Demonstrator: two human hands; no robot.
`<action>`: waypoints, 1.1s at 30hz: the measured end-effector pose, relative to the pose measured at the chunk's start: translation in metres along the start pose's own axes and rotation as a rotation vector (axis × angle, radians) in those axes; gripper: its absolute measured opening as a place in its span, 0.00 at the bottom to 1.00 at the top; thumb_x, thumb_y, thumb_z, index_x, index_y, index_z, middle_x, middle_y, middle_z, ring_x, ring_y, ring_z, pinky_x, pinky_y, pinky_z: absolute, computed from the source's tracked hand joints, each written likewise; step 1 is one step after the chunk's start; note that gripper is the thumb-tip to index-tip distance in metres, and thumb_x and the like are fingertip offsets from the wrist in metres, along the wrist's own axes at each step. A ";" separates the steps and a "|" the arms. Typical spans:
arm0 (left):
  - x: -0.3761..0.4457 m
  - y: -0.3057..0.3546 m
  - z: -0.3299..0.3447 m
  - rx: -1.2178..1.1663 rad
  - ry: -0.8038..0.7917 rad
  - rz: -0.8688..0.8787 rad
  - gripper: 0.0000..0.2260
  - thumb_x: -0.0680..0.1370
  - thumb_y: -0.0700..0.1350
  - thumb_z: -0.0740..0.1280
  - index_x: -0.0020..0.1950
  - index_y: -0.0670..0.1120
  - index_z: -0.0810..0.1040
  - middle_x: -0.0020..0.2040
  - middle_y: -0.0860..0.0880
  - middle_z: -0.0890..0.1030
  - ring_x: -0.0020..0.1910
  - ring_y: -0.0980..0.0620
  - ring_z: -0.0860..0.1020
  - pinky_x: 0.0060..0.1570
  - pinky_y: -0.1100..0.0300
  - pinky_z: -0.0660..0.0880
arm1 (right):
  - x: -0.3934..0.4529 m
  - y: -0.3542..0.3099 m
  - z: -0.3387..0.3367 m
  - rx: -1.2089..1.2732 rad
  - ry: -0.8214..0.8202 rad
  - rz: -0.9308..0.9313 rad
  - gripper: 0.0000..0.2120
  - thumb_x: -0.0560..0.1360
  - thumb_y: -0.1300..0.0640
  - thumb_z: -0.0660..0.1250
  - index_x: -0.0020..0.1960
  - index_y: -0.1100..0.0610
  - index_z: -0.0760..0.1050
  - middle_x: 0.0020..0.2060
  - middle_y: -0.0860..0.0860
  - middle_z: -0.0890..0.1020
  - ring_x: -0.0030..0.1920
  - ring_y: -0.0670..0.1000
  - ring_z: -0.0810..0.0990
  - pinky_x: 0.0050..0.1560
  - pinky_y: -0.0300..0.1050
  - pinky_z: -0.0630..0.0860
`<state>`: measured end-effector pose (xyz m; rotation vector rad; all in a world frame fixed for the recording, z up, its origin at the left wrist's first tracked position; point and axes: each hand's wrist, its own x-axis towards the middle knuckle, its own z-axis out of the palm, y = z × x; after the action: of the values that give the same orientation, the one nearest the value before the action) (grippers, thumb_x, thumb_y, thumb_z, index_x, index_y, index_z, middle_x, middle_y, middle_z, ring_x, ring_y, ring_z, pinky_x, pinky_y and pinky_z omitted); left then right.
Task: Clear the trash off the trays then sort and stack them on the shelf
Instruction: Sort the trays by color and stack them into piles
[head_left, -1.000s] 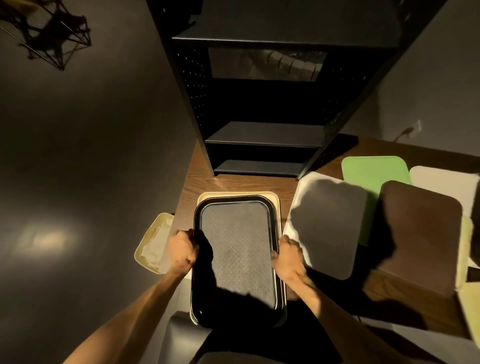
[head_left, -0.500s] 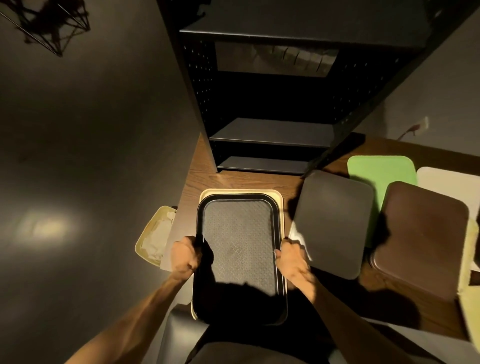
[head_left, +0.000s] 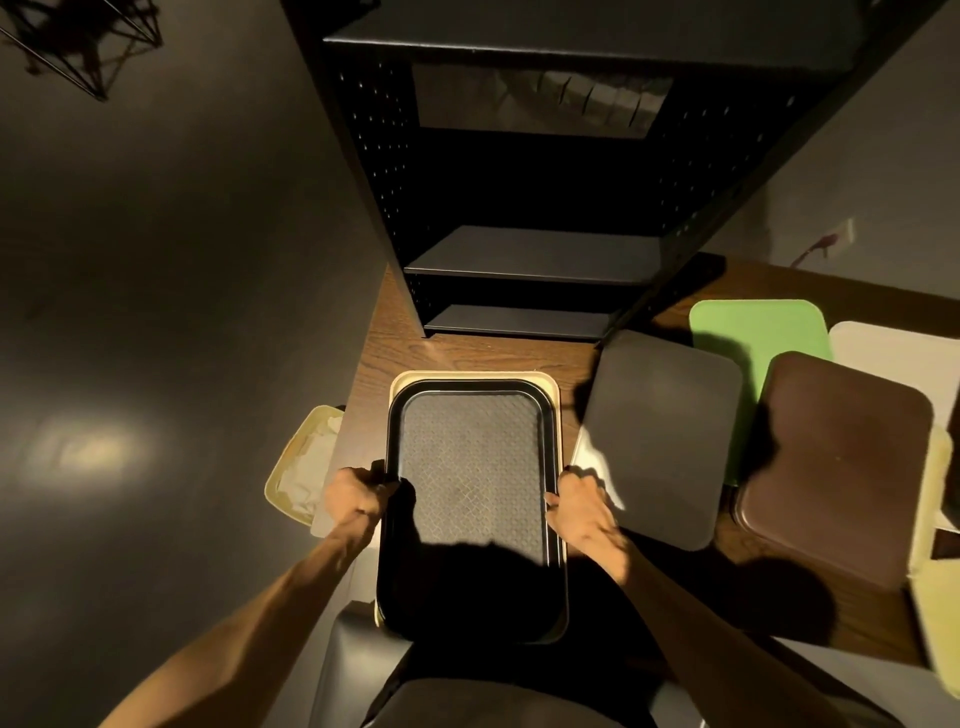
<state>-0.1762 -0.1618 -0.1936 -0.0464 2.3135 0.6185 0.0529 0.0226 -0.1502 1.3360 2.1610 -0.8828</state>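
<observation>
Now, in the head view, both hands grip a black tray (head_left: 470, 467) by its long sides. The left hand (head_left: 357, 499) curls over the tray's left rim, and the right hand (head_left: 582, 506) curls over its right rim. The black tray sits nested on a cream tray (head_left: 554, 395), whose pale edge shows around it at the top and right. The pair lies on the near left part of a wooden table (head_left: 467, 351), just in front of a black shelf unit (head_left: 535, 254) that stands on the table's far side.

To the right lie more trays, bottoms up and overlapping: a grey tray (head_left: 660, 436) just beside the right hand, a green tray (head_left: 753, 332) behind it, a brown tray (head_left: 831, 467) further right, and a white tray (head_left: 898, 353) at the frame edge. Left of the table, a pale bin (head_left: 304, 462) holds crumpled paper.
</observation>
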 end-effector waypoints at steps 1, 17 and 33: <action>0.000 0.003 0.001 -0.046 -0.011 -0.009 0.12 0.68 0.42 0.79 0.50 0.39 0.85 0.44 0.42 0.86 0.43 0.43 0.85 0.51 0.47 0.82 | 0.000 0.000 -0.001 0.004 0.002 0.006 0.11 0.73 0.58 0.73 0.52 0.62 0.77 0.52 0.57 0.80 0.53 0.54 0.82 0.55 0.49 0.81; 0.000 0.036 0.012 0.220 -0.036 0.366 0.09 0.69 0.35 0.71 0.31 0.41 0.74 0.28 0.44 0.75 0.26 0.55 0.74 0.26 0.66 0.67 | 0.010 0.013 -0.002 0.050 0.010 0.070 0.15 0.76 0.58 0.69 0.58 0.66 0.75 0.55 0.59 0.80 0.54 0.56 0.81 0.54 0.49 0.81; -0.065 0.103 0.039 0.379 0.051 0.443 0.30 0.67 0.48 0.69 0.66 0.36 0.71 0.60 0.35 0.76 0.57 0.35 0.75 0.55 0.44 0.74 | 0.029 0.066 -0.031 0.304 -0.019 -0.068 0.15 0.74 0.40 0.67 0.44 0.52 0.81 0.40 0.54 0.84 0.44 0.55 0.84 0.44 0.45 0.78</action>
<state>-0.1243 -0.0629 -0.1312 0.6481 2.4674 0.3800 0.0986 0.0843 -0.1670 1.3907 2.1299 -1.2867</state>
